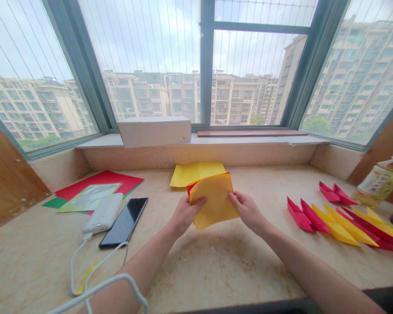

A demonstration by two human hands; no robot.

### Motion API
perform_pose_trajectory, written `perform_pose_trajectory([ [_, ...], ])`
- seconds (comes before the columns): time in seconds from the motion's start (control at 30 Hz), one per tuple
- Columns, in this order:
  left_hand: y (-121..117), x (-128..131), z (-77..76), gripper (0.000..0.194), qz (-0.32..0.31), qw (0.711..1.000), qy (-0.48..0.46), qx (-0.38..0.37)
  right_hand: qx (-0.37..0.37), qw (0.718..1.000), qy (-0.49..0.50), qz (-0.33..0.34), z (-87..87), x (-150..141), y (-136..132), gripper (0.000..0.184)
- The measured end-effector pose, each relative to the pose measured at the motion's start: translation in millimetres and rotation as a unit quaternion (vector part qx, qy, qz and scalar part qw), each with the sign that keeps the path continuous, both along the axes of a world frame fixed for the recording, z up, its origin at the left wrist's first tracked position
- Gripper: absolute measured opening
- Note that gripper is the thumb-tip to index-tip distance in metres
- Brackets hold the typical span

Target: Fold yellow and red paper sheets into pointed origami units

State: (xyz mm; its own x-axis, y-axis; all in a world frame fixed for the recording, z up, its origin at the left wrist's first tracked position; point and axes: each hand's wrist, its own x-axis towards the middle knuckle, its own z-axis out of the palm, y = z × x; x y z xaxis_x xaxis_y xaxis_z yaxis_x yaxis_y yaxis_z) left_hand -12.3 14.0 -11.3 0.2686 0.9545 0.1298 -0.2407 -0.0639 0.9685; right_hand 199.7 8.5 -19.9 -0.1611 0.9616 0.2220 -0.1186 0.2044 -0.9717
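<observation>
Between my two hands, above the stone counter, I hold several square sheets of paper (216, 201), with an orange-yellow one facing me and red edges showing behind it. My left hand (187, 212) pinches the left side, thumb on the front. On the right edge, my right hand (247, 209) grips with thumb and fingers. Just behind the held sheets lies a stack of yellow paper (198, 171), partly covered by them. To the right, folded red paper boats (306, 216) and folded yellow paper boats (342, 224) stand in a row.
At left lie red paper (101, 181), a pale green packet (90, 198), a white power bank (103, 213) with a white cable (113, 279), and a black phone (124, 222). A white box (154, 132) sits on the sill. A bottle (384, 179) stands at right.
</observation>
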Motion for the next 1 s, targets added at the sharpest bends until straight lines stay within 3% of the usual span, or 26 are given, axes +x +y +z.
perform_pose_trajectory([
  [0.47, -5, 9, 6.2, 0.042, 0.033, 0.981, -0.152, -0.118, -0.017, 0.999, -0.045, 0.002, 9.4, 0, -5, 0.049],
  [0.63, -7, 7, 12.4, 0.045, -0.033, 0.973, -0.187, -0.133, -0.045, 0.999, -0.005, 0.014, 9.2, 2, -3, 0.048],
  [0.73, -2, 4, 11.0, 0.042, -0.012, 0.982, -0.165, -0.094, -0.014, 0.999, -0.019, -0.027, 8.1, 6, 0, 0.048],
  [0.83, 5, 1, 5.3, 0.042, 0.138, 0.989, -0.059, -0.011, 0.057, 0.986, -0.055, -0.149, 8.3, 12, 1, 0.048],
  [0.9, 5, 1, 1.2, 0.044, 0.226, 0.971, 0.038, 0.065, 0.115, 0.96, -0.116, -0.228, 8.3, 15, -2, 0.046],
  [0.93, 3, 2, -0.6, 0.043, 0.234, 0.963, 0.077, 0.106, 0.147, 0.942, -0.16, -0.258, 8.0, 15, -3, 0.044],
  [1.0, -4, 7, -2.8, 0.04, 0.171, 0.965, 0.108, 0.166, 0.228, 0.897, -0.252, -0.282, 6.8, 13, -8, 0.039],
])
